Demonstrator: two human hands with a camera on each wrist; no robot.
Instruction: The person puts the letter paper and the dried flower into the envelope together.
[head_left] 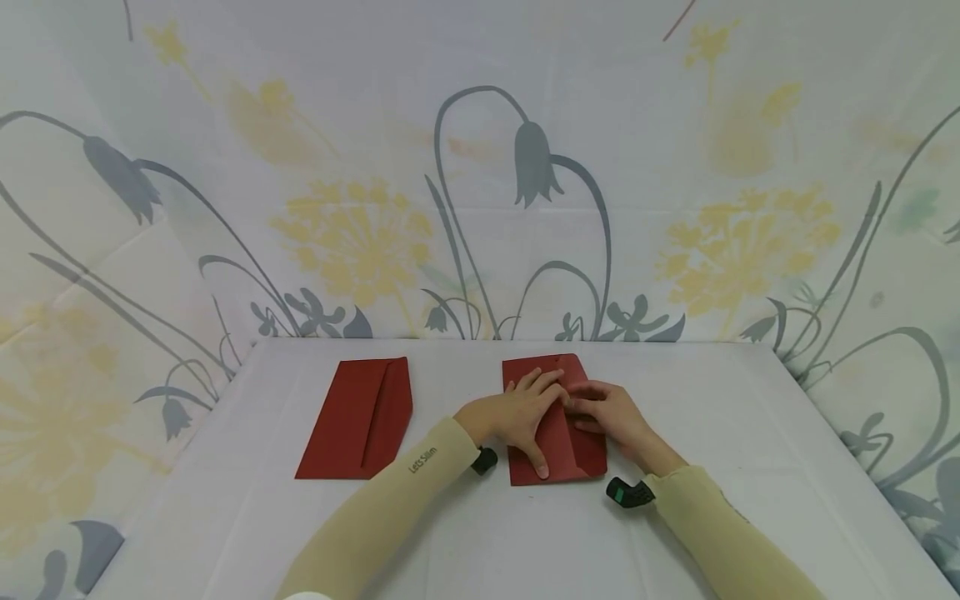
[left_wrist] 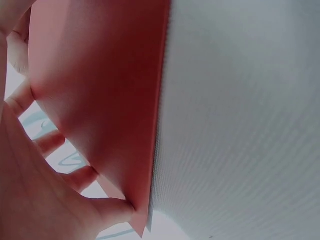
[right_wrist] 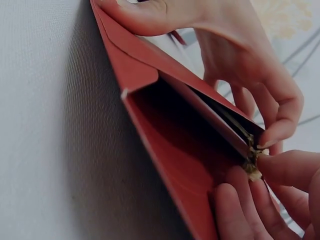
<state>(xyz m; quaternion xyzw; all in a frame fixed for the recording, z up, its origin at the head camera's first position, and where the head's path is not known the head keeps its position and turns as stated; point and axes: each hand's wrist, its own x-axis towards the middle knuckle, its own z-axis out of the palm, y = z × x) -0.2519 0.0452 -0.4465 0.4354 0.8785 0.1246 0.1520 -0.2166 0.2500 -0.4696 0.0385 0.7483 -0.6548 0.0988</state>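
Note:
A red envelope [head_left: 557,450] lies on the table with its long side opening to the right, where the flap is folded out. My left hand [head_left: 517,414] spreads across it, the thumb low near its bottom edge and the index finger bent at the opening. My right hand [head_left: 611,417] is at that opening, pinching a small yellowish, dried-looking sprig [right_wrist: 254,165]. Its dark thin stem reaches into the pocket, beside a paler inner layer. In the left wrist view the envelope's panel [left_wrist: 110,90] bows under the left fingertips.
A second red envelope [head_left: 345,417] lies apart on the left of the white table [head_left: 457,367]. Behind the table hangs a flower-printed cloth [head_left: 645,208]. A dark wrist device [head_left: 628,493] sits by the right sleeve.

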